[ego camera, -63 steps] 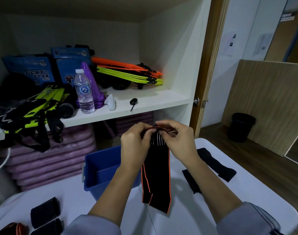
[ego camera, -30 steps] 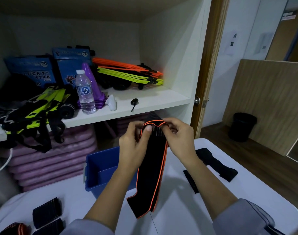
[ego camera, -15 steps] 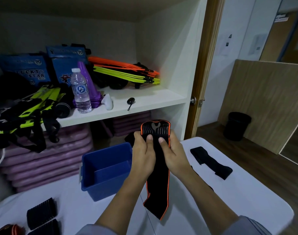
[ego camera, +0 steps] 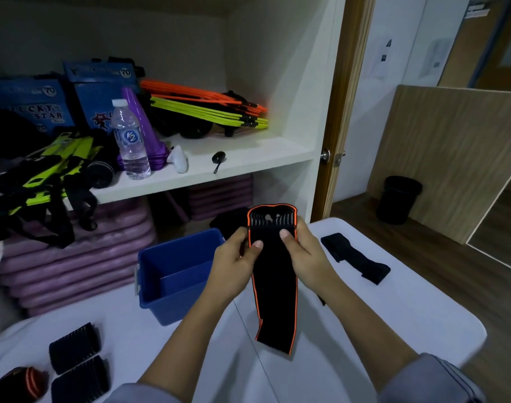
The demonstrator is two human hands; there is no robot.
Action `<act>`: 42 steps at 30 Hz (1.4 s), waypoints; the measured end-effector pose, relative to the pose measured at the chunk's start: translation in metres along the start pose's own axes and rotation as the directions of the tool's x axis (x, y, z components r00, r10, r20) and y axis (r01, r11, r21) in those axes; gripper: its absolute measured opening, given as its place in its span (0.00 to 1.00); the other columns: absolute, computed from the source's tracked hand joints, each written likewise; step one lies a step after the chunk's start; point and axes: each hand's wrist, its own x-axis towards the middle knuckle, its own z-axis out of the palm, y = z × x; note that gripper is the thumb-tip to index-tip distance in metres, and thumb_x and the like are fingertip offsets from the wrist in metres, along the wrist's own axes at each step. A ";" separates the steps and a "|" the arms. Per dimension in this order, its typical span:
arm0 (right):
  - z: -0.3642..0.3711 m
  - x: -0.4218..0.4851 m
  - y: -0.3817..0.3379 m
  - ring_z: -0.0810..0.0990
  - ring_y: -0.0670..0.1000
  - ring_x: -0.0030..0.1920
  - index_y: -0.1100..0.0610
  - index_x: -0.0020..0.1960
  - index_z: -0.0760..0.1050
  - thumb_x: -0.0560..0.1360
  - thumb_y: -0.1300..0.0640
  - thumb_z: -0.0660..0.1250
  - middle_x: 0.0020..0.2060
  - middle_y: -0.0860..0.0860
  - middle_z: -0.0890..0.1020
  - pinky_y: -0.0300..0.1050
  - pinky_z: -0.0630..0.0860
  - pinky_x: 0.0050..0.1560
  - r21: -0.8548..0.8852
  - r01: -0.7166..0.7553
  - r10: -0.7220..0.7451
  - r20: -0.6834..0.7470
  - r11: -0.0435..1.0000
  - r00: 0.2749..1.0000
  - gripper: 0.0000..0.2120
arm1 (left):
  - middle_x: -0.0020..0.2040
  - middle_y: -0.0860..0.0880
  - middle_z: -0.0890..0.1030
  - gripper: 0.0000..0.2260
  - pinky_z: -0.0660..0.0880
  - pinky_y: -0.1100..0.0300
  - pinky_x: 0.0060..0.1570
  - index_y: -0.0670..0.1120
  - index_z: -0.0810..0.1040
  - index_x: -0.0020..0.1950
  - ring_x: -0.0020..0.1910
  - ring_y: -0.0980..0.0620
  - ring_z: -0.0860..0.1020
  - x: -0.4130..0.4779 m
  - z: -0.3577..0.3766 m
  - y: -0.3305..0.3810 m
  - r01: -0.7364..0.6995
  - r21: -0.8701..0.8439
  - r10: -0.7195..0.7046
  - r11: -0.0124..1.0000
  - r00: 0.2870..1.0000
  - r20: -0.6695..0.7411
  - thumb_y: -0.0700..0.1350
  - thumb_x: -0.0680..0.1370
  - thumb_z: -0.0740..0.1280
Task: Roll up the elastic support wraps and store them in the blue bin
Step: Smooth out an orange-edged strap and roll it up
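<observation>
Hands meet above the middle of the white table point(ego camera: 364, 330), both gripping one elastic support wrap point(ego camera: 273, 274) near its top end. The left hand point(ego camera: 237, 260) and the right hand point(ego camera: 302, 251) pinch it from either side, each thumb point(ego camera: 255, 245) pressed flat on the front face and the other fingers curled behind the fabric. The wrap is black, with thin orange piping running down both long edges and round the rounded top. That top end stands up above the thumbs and shows a ribbed, comb-like patch with a few pale marks. Below the hands the strip hangs straight and unrolled, its lower end cut at a slant; I cannot tell whether it touches the table.

Just left of the left hand, toward the table's far edge, sits the blue bin point(ego camera: 173, 274), open at the top. A second black wrap point(ego camera: 354, 261) lies flat near the far right edge. At the near left corner sit two ribbed black rolls point(ego camera: 74, 347) and, beside them, an orange-striped roll point(ego camera: 16, 385).
</observation>
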 end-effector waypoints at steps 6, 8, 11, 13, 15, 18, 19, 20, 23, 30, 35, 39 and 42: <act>-0.013 -0.017 -0.022 0.78 0.52 0.53 0.56 0.60 0.67 0.76 0.65 0.57 0.50 0.54 0.78 0.52 0.76 0.56 -0.083 -0.074 0.083 0.109 0.994 0.991 0.13 | 0.47 0.52 0.81 0.08 0.74 0.68 0.43 0.49 0.75 0.56 0.45 0.59 0.79 -0.016 -0.006 0.017 -0.027 -0.033 0.030 0.999 0.995 0.094 0.40 0.79 0.61; -0.018 -0.017 -0.032 0.78 0.52 0.53 0.56 0.60 0.67 0.76 0.64 0.58 0.51 0.54 0.78 0.51 0.76 0.54 -0.078 -0.093 0.102 0.125 0.993 0.987 0.13 | 0.49 0.53 0.81 0.09 0.74 0.70 0.45 0.51 0.75 0.57 0.48 0.60 0.79 -0.014 -0.007 0.024 -0.016 -0.079 0.024 0.997 0.994 0.104 0.41 0.79 0.61; -0.022 -0.011 -0.033 0.78 0.50 0.54 0.53 0.61 0.67 0.77 0.64 0.59 0.52 0.53 0.78 0.48 0.76 0.55 -0.027 -0.144 0.146 0.113 0.989 0.983 0.15 | 0.48 0.52 0.82 0.08 0.75 0.60 0.48 0.51 0.77 0.55 0.49 0.54 0.80 -0.005 -0.005 0.026 0.031 -0.123 -0.020 0.992 0.996 0.089 0.41 0.79 0.62; -0.020 -0.004 -0.020 0.78 0.49 0.55 0.52 0.60 0.68 0.77 0.65 0.59 0.52 0.52 0.78 0.47 0.75 0.56 -0.011 -0.205 0.205 0.090 0.979 0.975 0.15 | 0.47 0.48 0.81 0.06 0.75 0.58 0.47 0.48 0.77 0.53 0.48 0.52 0.79 0.004 0.003 0.017 0.084 -0.086 -0.078 0.993 0.995 0.064 0.42 0.79 0.62; -0.014 0.001 0.008 0.77 0.49 0.54 0.50 0.58 0.69 0.76 0.66 0.60 0.51 0.49 0.78 0.47 0.75 0.57 -0.065 -0.250 0.252 0.032 0.966 0.967 0.15 | 0.47 0.46 0.80 0.05 0.75 0.61 0.44 0.45 0.76 0.53 0.46 0.51 0.79 0.011 0.017 -0.004 0.157 -0.003 -0.157 0.988 0.986 0.051 0.42 0.79 0.62; 0.000 0.000 0.066 0.78 0.50 0.51 0.55 0.58 0.72 0.73 0.68 0.62 0.48 0.50 0.78 0.47 0.75 0.55 -0.168 -0.326 0.320 -0.064 0.930 0.945 0.16 | 0.47 0.43 0.81 0.07 0.76 0.58 0.43 0.41 0.75 0.54 0.44 0.48 0.79 0.019 0.044 -0.054 0.253 0.208 -0.269 0.945 0.962 0.049 0.42 0.79 0.62; 0.004 -0.002 0.085 0.78 0.50 0.49 0.57 0.58 0.73 0.73 0.68 0.63 0.46 0.49 0.78 0.46 0.75 0.53 -0.178 -0.355 0.346 -0.079 0.918 0.935 0.16 | 0.47 0.41 0.81 0.07 0.76 0.57 0.43 0.40 0.75 0.54 0.44 0.47 0.79 0.020 0.053 -0.072 0.287 0.259 -0.308 0.922 0.950 0.045 0.42 0.79 0.62; 0.008 -0.003 0.103 0.77 0.48 0.45 0.58 0.58 0.73 0.73 0.69 0.63 0.43 0.48 0.78 0.43 0.74 0.50 -0.184 -0.389 0.379 -0.084 0.903 0.921 0.16 | 0.47 0.40 0.81 0.07 0.76 0.57 0.42 0.40 0.75 0.53 0.44 0.45 0.79 0.021 0.061 -0.089 0.315 0.293 -0.342 0.903 0.939 0.042 0.42 0.79 0.62; 0.013 0.000 0.145 0.74 0.39 0.36 0.56 0.58 0.74 0.73 0.71 0.62 0.38 0.41 0.76 0.30 0.72 0.39 -0.172 -0.477 0.470 -0.079 0.862 0.879 0.17 | 0.46 0.40 0.81 0.06 0.69 0.61 0.38 0.39 0.76 0.50 0.41 0.47 0.77 0.026 0.080 -0.127 0.359 0.344 -0.394 0.868 0.919 0.035 0.40 0.78 0.62; 0.017 0.050 0.215 0.77 0.50 0.44 0.55 0.57 0.74 0.72 0.66 0.55 0.44 0.49 0.79 0.49 0.76 0.46 -0.291 -0.509 0.519 -0.047 0.810 0.854 0.18 | 0.45 0.37 0.78 0.06 0.75 0.51 0.43 0.37 0.74 0.47 0.45 0.40 0.77 0.074 0.111 -0.187 0.383 0.441 -0.432 0.812 0.902 0.012 0.37 0.78 0.59; 0.016 0.080 0.254 0.76 0.52 0.45 0.59 0.55 0.72 0.74 0.67 0.58 0.46 0.54 0.79 0.39 0.73 0.39 -0.330 -0.575 0.579 -0.098 0.749 0.810 0.11 | 0.50 0.36 0.75 0.07 0.73 0.50 0.48 0.34 0.74 0.49 0.48 0.38 0.75 0.104 0.129 -0.216 0.409 0.514 -0.482 0.754 0.876 0.011 0.35 0.77 0.58; 0.020 0.093 0.284 0.79 0.50 0.43 0.58 0.53 0.72 0.71 0.67 0.64 0.45 0.54 0.81 0.26 0.68 0.32 -0.312 -0.583 0.555 -0.180 0.751 0.812 0.11 | 0.48 0.38 0.78 0.05 0.73 0.54 0.44 0.37 0.74 0.49 0.47 0.41 0.76 0.120 0.137 -0.239 0.499 0.464 -0.536 0.732 0.842 -0.061 0.35 0.76 0.60; 0.024 0.100 0.299 0.81 0.52 0.42 0.57 0.48 0.74 0.69 0.65 0.68 0.42 0.53 0.82 0.33 0.72 0.37 -0.295 -0.585 0.544 -0.216 0.755 0.811 0.09 | 0.47 0.40 0.80 0.09 0.71 0.60 0.42 0.40 0.75 0.55 0.45 0.46 0.78 0.127 0.141 -0.250 0.566 0.388 -0.567 0.727 0.814 -0.126 0.34 0.76 0.61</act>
